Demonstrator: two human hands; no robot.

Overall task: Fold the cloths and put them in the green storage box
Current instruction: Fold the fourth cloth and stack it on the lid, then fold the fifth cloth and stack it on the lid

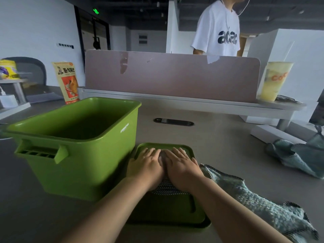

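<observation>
The green storage box (84, 165) stands open and empty at the left of the table. Its green lid (168, 209) lies flat just right of it. On the lid rests a small folded cloth (168, 188) with a dark patterned edge. My left hand (146, 166) and my right hand (181, 168) lie side by side, palms down, pressing flat on that cloth with fingers together. A teal cloth (263, 206) lies crumpled under my right forearm at the lower right. Another teal cloth (296, 155) sits bunched at the far right.
A pink desk divider (171, 76) closes off the back of the table, with a person in a white T-shirt (217, 28) behind it. A snack bag (67, 81) stands behind the box. A yellow drink cup (275, 81) is at the back right. A cable slot (173, 122) sits mid-table.
</observation>
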